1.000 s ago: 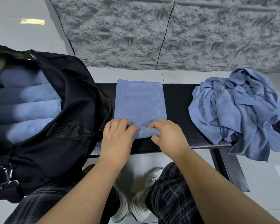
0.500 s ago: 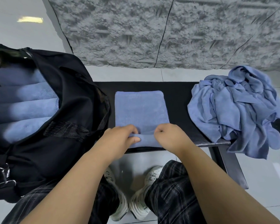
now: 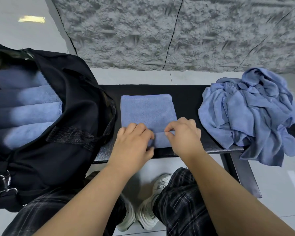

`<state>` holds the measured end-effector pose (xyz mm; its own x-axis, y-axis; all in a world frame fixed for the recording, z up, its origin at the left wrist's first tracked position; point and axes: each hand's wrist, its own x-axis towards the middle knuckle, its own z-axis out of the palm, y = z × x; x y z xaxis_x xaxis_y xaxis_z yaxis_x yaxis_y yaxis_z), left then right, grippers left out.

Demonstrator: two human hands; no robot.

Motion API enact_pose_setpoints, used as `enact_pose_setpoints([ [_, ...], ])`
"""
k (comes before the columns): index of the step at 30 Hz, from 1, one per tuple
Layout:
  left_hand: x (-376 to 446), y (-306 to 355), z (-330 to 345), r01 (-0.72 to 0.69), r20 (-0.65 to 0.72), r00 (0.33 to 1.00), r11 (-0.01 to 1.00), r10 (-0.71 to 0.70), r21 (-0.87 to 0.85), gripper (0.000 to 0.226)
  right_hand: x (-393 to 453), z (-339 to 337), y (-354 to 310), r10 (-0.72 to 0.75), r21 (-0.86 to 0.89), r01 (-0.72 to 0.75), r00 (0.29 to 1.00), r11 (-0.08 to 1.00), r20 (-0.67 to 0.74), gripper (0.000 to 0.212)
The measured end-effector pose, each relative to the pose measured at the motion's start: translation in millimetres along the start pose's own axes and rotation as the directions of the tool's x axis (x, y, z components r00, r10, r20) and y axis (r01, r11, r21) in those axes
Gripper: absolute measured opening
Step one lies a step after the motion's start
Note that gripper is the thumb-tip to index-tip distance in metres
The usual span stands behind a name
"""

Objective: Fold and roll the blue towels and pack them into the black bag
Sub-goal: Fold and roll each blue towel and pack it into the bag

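A folded blue towel [image 3: 147,111] lies flat on the black bench [image 3: 187,97], its near end turned into a short roll [image 3: 160,139]. My left hand [image 3: 134,142] grips the left part of that roll with curled fingers. My right hand [image 3: 184,135] pinches the roll's right part between thumb and fingers. The black bag [image 3: 71,103] stands open at the left, with several rolled blue towels [image 3: 27,113] stacked inside. A crumpled heap of blue towels [image 3: 250,109] sits on the bench's right end and hangs over its edge.
My legs in dark plaid trousers and white shoes [image 3: 143,213] are below the bench. A rough grey stone wall [image 3: 177,31] rises behind it. A metal clip [image 3: 5,184] hangs from the bag's strap at lower left.
The roll at the towel's near end has grown and moved away from me, so the flat part is shorter. Both hands followed it forward.
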<state>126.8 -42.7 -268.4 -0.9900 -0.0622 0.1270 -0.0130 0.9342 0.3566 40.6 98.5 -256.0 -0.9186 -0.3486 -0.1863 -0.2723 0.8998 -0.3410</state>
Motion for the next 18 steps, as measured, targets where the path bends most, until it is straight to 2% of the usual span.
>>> enact_pose_setpoints([
  [2, -2, -1, 3, -0.004, 0.057, 0.998, 1.000, 0.002, 0.031, 0.047, 1, 1, -2, -0.052, -0.050, 0.050, 0.998, 0.997, -0.030, 0.015],
  [4, -1, -3, 6, 0.010, 0.044, 0.999, 0.999, -0.012, 0.050, 0.051, 0, 0, -4, -0.117, -0.051, 0.116, 0.993, 0.992, -0.015, 0.018],
  [8, 1, -5, 6, 0.042, -0.026, 0.999, 0.999, -0.041, 0.034, 0.041, -4, -5, -5, -0.176, 0.011, 0.176, 0.984, 0.984, -0.043, 0.018],
  [11, 2, -8, 5, 0.064, -0.045, 0.997, 0.998, -0.064, 0.000, 0.036, -7, -7, -2, -0.217, -0.013, 0.218, 0.973, 0.976, 0.076, 0.035],
  [13, 3, -9, 5, 0.081, -0.055, 0.995, 0.997, -0.081, -0.007, 0.036, -7, -3, -1, -0.248, -0.078, 0.257, 0.963, 0.963, 0.106, 0.042],
  [16, 2, -12, 4, 0.091, -0.028, 0.995, 0.996, -0.091, -0.003, 0.040, -4, 1, -1, -0.236, -0.061, 0.239, 0.970, 0.969, 0.049, 0.036],
  [18, 3, -14, 2, 0.088, 0.014, 0.996, 0.996, -0.089, 0.033, 0.050, -2, 1, -2, -0.213, -0.022, 0.214, 0.975, 0.977, 0.060, 0.029],
])
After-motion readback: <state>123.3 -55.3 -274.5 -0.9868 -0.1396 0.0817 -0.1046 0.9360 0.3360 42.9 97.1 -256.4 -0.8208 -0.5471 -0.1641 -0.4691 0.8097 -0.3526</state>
